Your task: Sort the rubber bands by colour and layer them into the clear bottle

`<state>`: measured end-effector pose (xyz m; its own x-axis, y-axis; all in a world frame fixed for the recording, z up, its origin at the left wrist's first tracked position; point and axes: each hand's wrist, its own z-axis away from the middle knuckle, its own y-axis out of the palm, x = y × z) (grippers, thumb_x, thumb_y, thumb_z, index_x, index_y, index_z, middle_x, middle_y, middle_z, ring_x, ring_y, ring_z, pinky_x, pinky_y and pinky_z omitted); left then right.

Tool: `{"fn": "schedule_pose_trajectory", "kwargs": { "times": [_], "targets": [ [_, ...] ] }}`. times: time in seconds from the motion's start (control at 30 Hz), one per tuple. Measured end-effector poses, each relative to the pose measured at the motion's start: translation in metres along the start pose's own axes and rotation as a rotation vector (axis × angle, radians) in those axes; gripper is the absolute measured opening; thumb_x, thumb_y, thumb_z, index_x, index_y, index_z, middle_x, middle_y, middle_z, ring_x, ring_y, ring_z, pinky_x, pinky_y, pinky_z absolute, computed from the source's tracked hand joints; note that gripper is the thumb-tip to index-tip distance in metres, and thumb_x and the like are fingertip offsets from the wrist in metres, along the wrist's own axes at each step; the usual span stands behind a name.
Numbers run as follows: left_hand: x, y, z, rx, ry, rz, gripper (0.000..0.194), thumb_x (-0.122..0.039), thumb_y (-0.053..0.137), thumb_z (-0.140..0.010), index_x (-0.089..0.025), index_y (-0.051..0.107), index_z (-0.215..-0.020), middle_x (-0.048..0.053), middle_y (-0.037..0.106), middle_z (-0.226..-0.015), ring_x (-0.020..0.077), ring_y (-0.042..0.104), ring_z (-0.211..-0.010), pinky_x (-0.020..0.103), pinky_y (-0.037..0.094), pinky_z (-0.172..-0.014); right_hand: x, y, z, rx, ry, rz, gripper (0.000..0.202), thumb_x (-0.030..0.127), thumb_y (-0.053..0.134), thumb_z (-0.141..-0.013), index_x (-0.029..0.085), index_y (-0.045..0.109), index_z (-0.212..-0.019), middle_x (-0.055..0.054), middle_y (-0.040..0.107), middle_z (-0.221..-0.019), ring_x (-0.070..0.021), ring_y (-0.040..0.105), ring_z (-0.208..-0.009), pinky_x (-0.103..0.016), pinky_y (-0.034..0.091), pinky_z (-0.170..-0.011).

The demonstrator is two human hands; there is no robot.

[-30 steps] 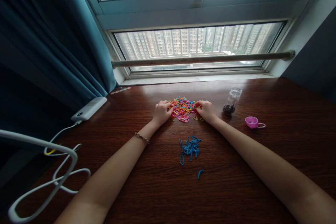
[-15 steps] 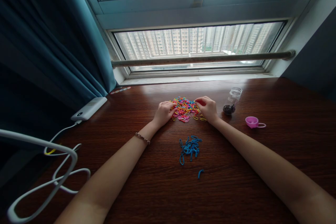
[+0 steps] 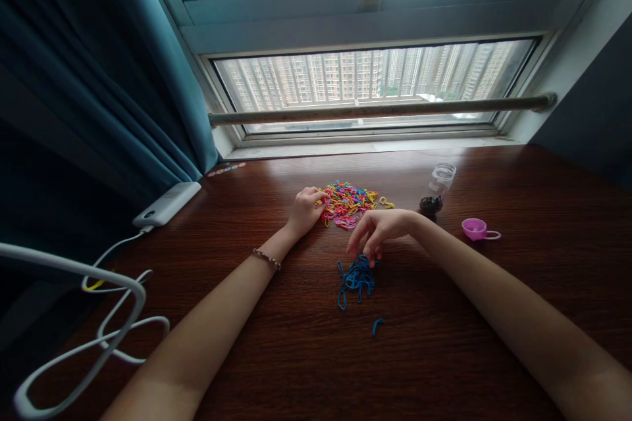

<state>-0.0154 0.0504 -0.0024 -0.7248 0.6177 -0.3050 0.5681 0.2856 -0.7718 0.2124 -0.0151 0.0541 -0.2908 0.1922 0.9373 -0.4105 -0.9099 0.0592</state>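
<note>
A heap of small multicoloured rubber bands [image 3: 349,200] lies on the dark wooden table. My left hand [image 3: 307,207] rests at the heap's left edge, fingertips touching the bands, thumb and fingers slightly apart. Nearer to me is a loose bunch of blue rubber bands [image 3: 356,279]. Over its far edge hangs my right hand [image 3: 379,231], fingers pointing down and spread, with nothing visible between them. A single blue rubber band [image 3: 377,326] lies by itself closer to me.
Right of the heap stands a clear jar [image 3: 438,189] with dark contents. A small pink cup with a loop handle [image 3: 476,229] is beside it. On the left are a white power bank [image 3: 168,204], white cable [image 3: 133,293] and a blue curtain [image 3: 162,79]. A window rail [image 3: 375,112] runs behind.
My right hand has come from the heap's right side toward me, over the blue bunch, and its fingers have spread. Some yellow bands at the heap's right edge have shifted. My left hand stays nearly still.
</note>
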Motion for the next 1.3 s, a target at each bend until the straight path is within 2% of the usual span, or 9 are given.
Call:
{"fn": "schedule_pose_trajectory", "kwargs": {
  "times": [0.07, 0.17, 0.23, 0.3, 0.37, 0.47, 0.87, 1.07, 1.3],
  "targets": [
    [0.000, 0.000, 0.000, -0.012, -0.010, 0.014, 0.010, -0.023, 0.058, -0.075, -0.023, 0.066, -0.081, 0.003, 0.060, -0.080, 0.0192, 0.054, -0.083, 0.032, 0.043, -0.078, -0.004, -0.005, -0.005, -0.149, -0.101, 0.017, 0.041, 0.032, 0.073, -0.057, 0.013, 0.067, -0.093, -0.008, 0.068, -0.084, -0.0155, 0.064, -0.062, -0.021, 0.049, -0.051],
    [0.000, -0.001, 0.000, -0.027, -0.018, 0.048, 0.009, -0.024, 0.058, -0.075, -0.022, 0.066, -0.079, 0.003, 0.061, -0.080, 0.0193, 0.054, -0.082, 0.032, 0.044, -0.078, -0.019, -0.023, -0.016, -0.730, -0.401, 0.090, 0.027, 0.034, 0.065, -0.067, 0.012, 0.067, -0.082, -0.005, 0.067, -0.069, -0.0133, 0.061, -0.056, -0.021, 0.048, -0.050],
    [-0.001, -0.002, 0.000, -0.027, -0.018, 0.067, 0.008, -0.022, 0.058, -0.074, -0.022, 0.065, -0.078, 0.003, 0.063, -0.081, 0.0195, 0.055, -0.083, 0.033, 0.044, -0.078, -0.031, -0.037, -0.022, -1.101, -0.509, 0.214, 0.019, 0.029, 0.060, -0.071, 0.013, 0.067, -0.081, -0.005, 0.067, -0.071, -0.0145, 0.061, -0.061, -0.025, 0.049, -0.056],
    [-0.001, -0.002, 0.000, -0.027, -0.026, 0.075, 0.008, -0.020, 0.058, -0.073, -0.021, 0.065, -0.077, 0.003, 0.065, -0.081, 0.0199, 0.057, -0.083, 0.033, 0.044, -0.079, -0.042, -0.047, -0.025, -1.287, -0.503, 0.419, 0.016, 0.023, 0.056, -0.075, 0.016, 0.067, -0.083, -0.005, 0.067, -0.077, -0.0163, 0.062, -0.069, -0.028, 0.049, -0.064],
    [0.000, -0.001, -0.001, -0.032, -0.043, 0.077, 0.008, -0.019, 0.058, -0.072, -0.021, 0.065, -0.076, 0.003, 0.066, -0.081, 0.0203, 0.058, -0.082, 0.033, 0.044, -0.079, -0.050, -0.052, -0.025, -1.321, -0.460, 0.639, 0.018, 0.018, 0.054, -0.076, 0.019, 0.067, -0.087, -0.004, 0.067, -0.082, -0.0172, 0.061, -0.076, -0.030, 0.048, -0.071],
    [0.002, 0.001, -0.001, -0.050, -0.056, 0.085, 0.008, -0.020, 0.059, -0.071, -0.021, 0.066, -0.076, 0.003, 0.068, -0.081, 0.0204, 0.060, -0.081, 0.034, 0.045, -0.079, -0.056, -0.052, -0.025, -1.265, -0.411, 0.852, 0.022, 0.014, 0.053, -0.076, 0.021, 0.067, -0.091, -0.005, 0.066, -0.085, -0.0177, 0.059, -0.080, -0.030, 0.047, -0.075],
    [0.001, 0.001, 0.000, -0.111, -0.046, 0.051, 0.012, -0.022, 0.056, -0.076, -0.017, 0.065, -0.081, 0.006, 0.068, -0.083, 0.0193, 0.061, -0.080, 0.033, 0.048, -0.077, -0.055, -0.045, -0.025, -1.070, -0.426, 1.272, 0.024, 0.016, 0.053, -0.080, 0.023, 0.064, -0.101, -0.005, 0.064, -0.097, -0.0223, 0.046, -0.095, -0.037, 0.039, -0.086],
    [-0.001, -0.001, 0.000, -0.129, -0.068, 0.068, 0.011, -0.023, 0.058, -0.075, -0.017, 0.063, -0.082, 0.005, 0.066, -0.083, 0.0182, 0.060, -0.080, 0.032, 0.048, -0.077, -0.059, -0.049, -0.028, -1.076, -0.474, 1.249, 0.023, 0.011, 0.051, -0.079, 0.021, 0.068, -0.092, -0.004, 0.066, -0.095, -0.0222, 0.050, -0.095, -0.037, 0.040, -0.083],
    [-0.001, -0.003, 0.000, -0.119, -0.026, 0.074, 0.010, -0.022, 0.059, -0.074, -0.018, 0.061, -0.083, 0.003, 0.063, -0.080, 0.0174, 0.058, -0.080, 0.031, 0.046, -0.077, -0.056, -0.050, -0.027, -1.250, -0.557, 0.891, 0.012, 0.016, 0.057, -0.076, 0.018, 0.067, -0.081, -0.004, 0.067, -0.081, -0.0168, 0.061, -0.074, -0.028, 0.046, -0.070]
  ]
}}
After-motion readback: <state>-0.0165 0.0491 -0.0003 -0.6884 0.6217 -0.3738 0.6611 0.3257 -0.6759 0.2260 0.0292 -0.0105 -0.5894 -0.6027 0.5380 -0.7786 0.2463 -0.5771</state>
